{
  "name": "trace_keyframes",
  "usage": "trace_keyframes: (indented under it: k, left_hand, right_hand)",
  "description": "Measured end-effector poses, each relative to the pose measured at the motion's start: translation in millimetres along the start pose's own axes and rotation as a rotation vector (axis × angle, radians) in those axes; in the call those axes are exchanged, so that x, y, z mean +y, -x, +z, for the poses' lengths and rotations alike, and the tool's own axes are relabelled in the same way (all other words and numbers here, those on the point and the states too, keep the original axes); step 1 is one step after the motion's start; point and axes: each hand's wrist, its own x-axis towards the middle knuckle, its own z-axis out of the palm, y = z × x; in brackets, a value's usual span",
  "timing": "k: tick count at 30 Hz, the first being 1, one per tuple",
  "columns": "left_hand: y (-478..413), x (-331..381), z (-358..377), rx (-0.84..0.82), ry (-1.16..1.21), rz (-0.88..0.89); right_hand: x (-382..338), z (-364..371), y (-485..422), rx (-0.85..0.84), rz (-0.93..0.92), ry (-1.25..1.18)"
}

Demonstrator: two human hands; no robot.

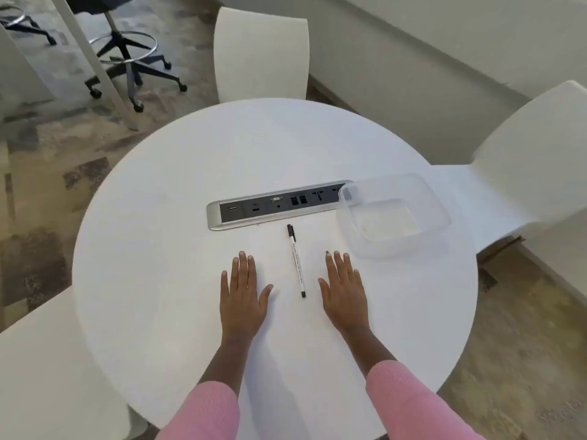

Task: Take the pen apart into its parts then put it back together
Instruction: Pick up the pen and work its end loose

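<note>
Two bare hands lie flat on the round white table (pixel 190 185), a pen between them.

The left hand (pixel 243 293) and right hand (pixel 344 292) rest palm down, forearms in pink sleeves (pixel 409 404), fingers straight and slightly spread, holding nothing. The slim white pen with dark cap and dark end (pixel 296 261) lies whole on the tabletop between the two hands, touching neither, its capped end pointing away toward the silver socket strip (pixel 276 206). A clear plastic container (pixel 394 214) sits beyond the right fingertips.
</note>
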Motion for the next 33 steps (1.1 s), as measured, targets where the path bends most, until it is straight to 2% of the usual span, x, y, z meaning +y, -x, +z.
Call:
trace_keyframes:
  k: [6,16,22,33]
  left_hand:
    - [3.9,-3.4,20.4,0.014,0.015,-0.003]
    - [4.1,-8.7,32.3,-0.003,0.046,-0.030]
    - [4.3,-7.1,28.7,-0.045,0.059,-0.043]
    - [-4.6,-6.4,21.4,-0.043,0.024,0.022]
  right_hand:
    - [10.5,11.8,5.9,-0.078,0.059,0.043]
    - [10.8,17.6,9.6,0.004,0.063,0.015]
    - [11.6,17.9,8.6,-0.021,0.056,0.015]
    - [-27.6,3.9,3.4,0.178,-0.120,-0.038]
